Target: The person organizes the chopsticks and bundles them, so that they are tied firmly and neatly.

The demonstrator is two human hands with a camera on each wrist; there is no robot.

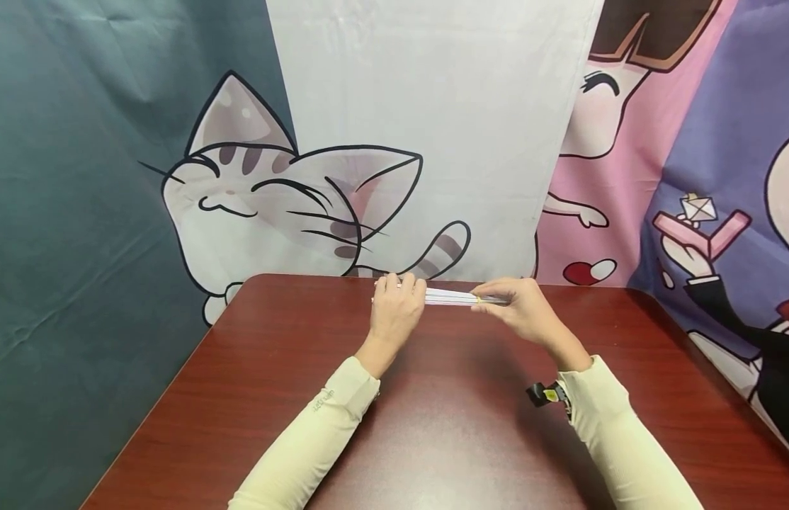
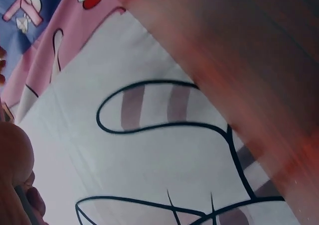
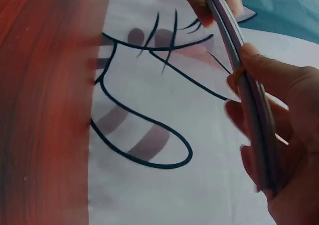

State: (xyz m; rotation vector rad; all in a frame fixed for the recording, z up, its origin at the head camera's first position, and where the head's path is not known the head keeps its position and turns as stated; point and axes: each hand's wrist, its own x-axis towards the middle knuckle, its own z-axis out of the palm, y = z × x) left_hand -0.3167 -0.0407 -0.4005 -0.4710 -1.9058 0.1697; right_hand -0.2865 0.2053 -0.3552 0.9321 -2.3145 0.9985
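A thin, layered white-and-grey stack [image 1: 450,296], long and flat like folded paper or cards, is held level above the far part of the table. My left hand [image 1: 396,310] grips its left end with curled fingers. At the other end, my right hand [image 1: 528,309] pinches it between thumb and fingers, close to a narrow yellowish band [image 1: 479,299] around it. In the right wrist view the stack's edge [image 3: 255,120] shows several dark and light layers. The left wrist view catches only part of the left hand [image 2: 16,158] at its border.
A reddish-brown wooden table [image 1: 433,425] with rounded far corners lies beneath both hands. Behind it hangs a cartoon-printed cloth [image 1: 433,92] with a cat on it, close to the table's far edge. A small black device [image 1: 540,394] is strapped at the right wrist.
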